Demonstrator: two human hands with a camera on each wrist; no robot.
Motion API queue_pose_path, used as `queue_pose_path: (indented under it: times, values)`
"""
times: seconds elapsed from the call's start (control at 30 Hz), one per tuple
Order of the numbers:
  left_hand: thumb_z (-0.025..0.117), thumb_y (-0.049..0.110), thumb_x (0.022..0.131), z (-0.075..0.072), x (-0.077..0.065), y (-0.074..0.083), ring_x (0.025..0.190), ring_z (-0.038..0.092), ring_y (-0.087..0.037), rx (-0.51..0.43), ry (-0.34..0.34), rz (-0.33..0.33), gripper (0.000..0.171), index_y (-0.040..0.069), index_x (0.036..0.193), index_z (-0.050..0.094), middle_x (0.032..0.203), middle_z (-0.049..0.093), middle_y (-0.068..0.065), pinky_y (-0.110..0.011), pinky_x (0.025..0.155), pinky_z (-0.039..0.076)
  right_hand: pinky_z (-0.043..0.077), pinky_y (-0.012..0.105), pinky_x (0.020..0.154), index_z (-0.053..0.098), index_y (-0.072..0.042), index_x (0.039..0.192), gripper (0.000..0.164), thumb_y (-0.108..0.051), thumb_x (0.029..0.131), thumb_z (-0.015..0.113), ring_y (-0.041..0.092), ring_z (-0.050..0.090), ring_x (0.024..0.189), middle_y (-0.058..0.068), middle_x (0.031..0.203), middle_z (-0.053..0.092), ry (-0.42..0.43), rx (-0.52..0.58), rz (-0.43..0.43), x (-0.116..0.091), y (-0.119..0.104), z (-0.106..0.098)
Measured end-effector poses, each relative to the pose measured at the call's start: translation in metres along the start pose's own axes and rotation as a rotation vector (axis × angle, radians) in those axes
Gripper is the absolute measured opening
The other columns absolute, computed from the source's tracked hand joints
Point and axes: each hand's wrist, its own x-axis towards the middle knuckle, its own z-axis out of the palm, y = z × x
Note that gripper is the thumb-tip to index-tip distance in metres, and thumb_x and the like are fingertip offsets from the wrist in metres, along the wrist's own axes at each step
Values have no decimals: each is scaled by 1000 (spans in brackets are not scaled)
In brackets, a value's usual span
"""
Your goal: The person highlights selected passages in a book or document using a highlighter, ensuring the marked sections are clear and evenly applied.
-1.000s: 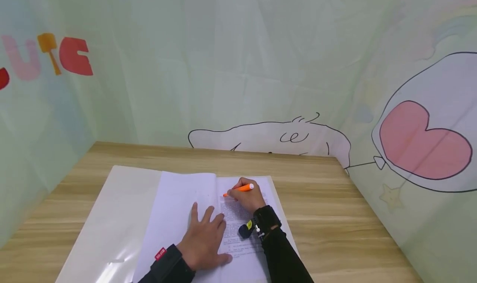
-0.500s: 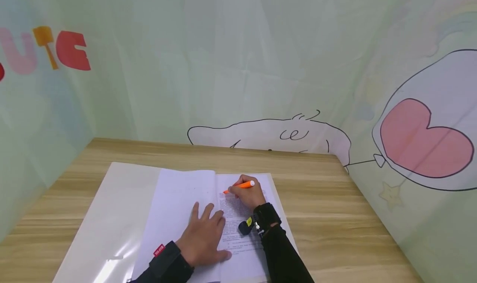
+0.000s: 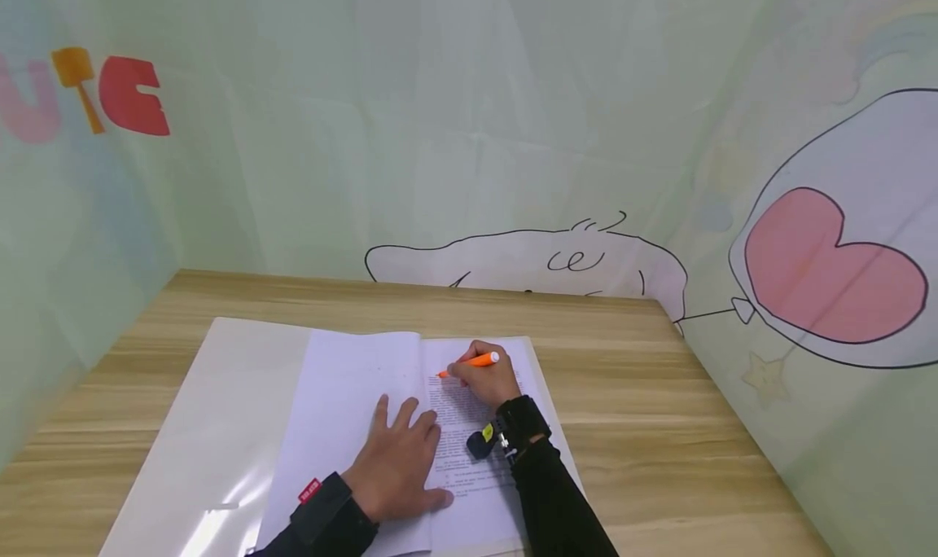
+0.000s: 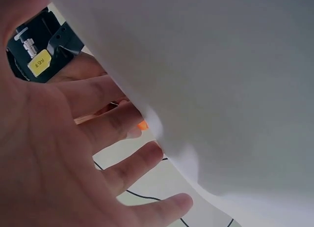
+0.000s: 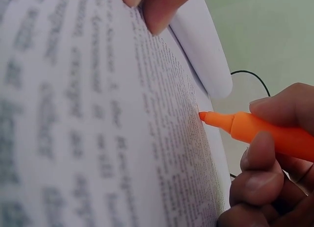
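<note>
An orange highlighter (image 5: pixel 245 127) is pinched in my right hand (image 3: pixel 489 375). Its tip meets the printed page (image 3: pixel 469 427) near the start of the upper lines, on the right side of an open document. Spread fingers of my left hand (image 3: pixel 396 463) rest on the blank left page (image 3: pixel 359 370), the fingertips and thumb reaching the fold. In the left wrist view, the curved white paper hides part of my left fingers (image 4: pixel 115 124) and most of my right hand. Text on the page is blurred up close in the right wrist view.
A glossy clear cover (image 3: pixel 220 410) lies folded out to the left of the pages. Beneath everything is a wood-grain table (image 3: pixel 645 427). Pale green cloth walls (image 3: pixel 454 133) with cartoon prints stand along the table's back and sides. Each wrist carries a black strap.
The head view has shifted slightly, so the scene sits a little higher. Both hands keep nearly the same places on the pages, and the highlighter tip stays near the upper lines.
</note>
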Motion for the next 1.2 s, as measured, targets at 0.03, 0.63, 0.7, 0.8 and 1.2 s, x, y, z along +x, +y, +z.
queue_pose_path:
  times: [0.03,0.63,0.7,0.8,1.2]
  values:
    - [76,65,71,0,0,0,129,41,-37,0,1,1,85,1,126,64,130,59,-13,-74,109,24,39,22,46,62,-2,69,22,-8,82,79,11,55,50,-2,54,59,1,-2,5,0,0,0]
    - [76,68,69,1,0,0,136,38,-41,-33,3,-3,92,0,130,62,138,57,-12,-76,108,21,37,22,44,60,-6,67,23,-7,80,79,11,54,48,-2,53,58,17,15,34,-2,-2,-2]
    - [77,67,68,2,1,0,136,38,-41,-37,11,-1,92,0,129,62,137,58,-13,-76,109,21,36,22,43,60,-6,66,24,-6,79,79,11,54,47,-2,52,58,23,15,30,-1,-3,-2]
    - [77,68,68,3,2,0,136,38,-41,-31,9,-2,93,-1,129,62,137,58,-13,-76,109,20,35,22,42,60,-7,65,24,-6,78,80,10,54,46,-3,52,58,31,11,22,-1,-3,-3]
    - [78,65,69,5,2,1,135,38,-41,-42,-2,-17,90,0,130,62,137,58,-13,-76,109,20,34,22,43,58,-9,63,27,-5,78,79,9,53,46,-4,51,56,40,-2,36,0,-2,-6]
